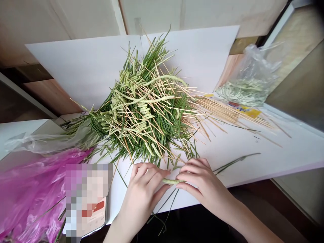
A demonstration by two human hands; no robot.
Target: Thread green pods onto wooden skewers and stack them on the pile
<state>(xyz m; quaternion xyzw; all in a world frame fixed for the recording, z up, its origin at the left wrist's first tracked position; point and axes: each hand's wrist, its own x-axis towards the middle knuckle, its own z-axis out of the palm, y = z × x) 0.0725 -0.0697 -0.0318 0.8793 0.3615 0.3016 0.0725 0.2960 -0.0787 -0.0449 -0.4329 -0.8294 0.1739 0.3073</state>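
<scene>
My left hand [144,189] and my right hand [199,184] meet at the near edge of a white board [265,152]. Both pinch one pale green stem [172,181] between their fingertips, and its thin green leaves trail off over the board's edge below. Just beyond my fingers lies a big heap of green stems with folded bud ends threaded on thin wooden skewers [144,111]. More loose green blades lie between the heap and my hands.
A bundle of bare wooden skewers [227,113] lies right of the heap on a yellow packet. A clear plastic bag of greens [249,81] stands at the far right. A pink plastic bag [27,192] and a phone [87,202] lie at the left.
</scene>
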